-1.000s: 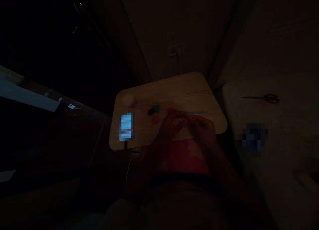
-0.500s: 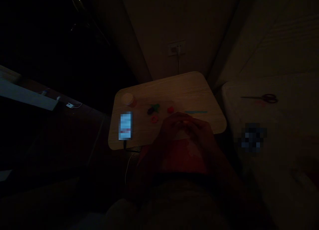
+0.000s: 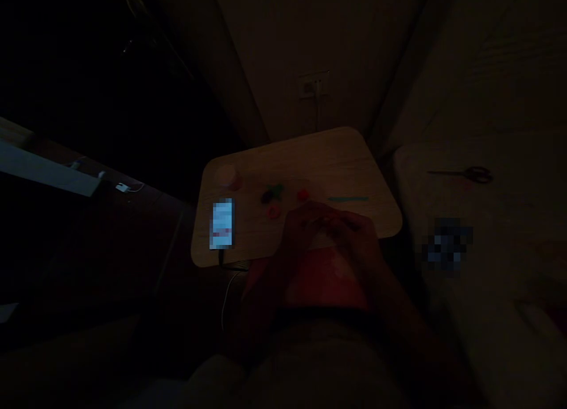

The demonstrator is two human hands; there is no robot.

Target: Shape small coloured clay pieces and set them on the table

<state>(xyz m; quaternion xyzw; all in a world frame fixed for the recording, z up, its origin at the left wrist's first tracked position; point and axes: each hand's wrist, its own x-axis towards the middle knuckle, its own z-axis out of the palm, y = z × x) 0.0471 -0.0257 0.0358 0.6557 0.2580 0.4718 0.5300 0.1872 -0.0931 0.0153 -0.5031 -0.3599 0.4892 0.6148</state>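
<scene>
In dim light, my left hand (image 3: 303, 221) and my right hand (image 3: 355, 227) meet over the near edge of a small wooden table (image 3: 310, 155). Their fingers are closed together around something small and reddish, mostly hidden, whose kind I cannot make out. Just beyond my left hand lies a red lump (image 3: 303, 195). A teal strip (image 3: 348, 199) rests past my right fingertips. Left of the hands are a green piece (image 3: 275, 190), a dark lump (image 3: 266, 196) and a pinkish-red ring (image 3: 273, 212).
A lit phone (image 3: 221, 223) lies at the table's left, with a pale round tub (image 3: 227, 176) behind it. Scissors (image 3: 476, 174) and a blurred dark item (image 3: 447, 244) rest on the pale surface at right. A plugged wall socket (image 3: 313, 85) is behind the table.
My hands have come closer together and drawn slightly toward me, uncovering the red lump. The reddish thing that showed between my fingers is now mostly covered. The other table items stay put.
</scene>
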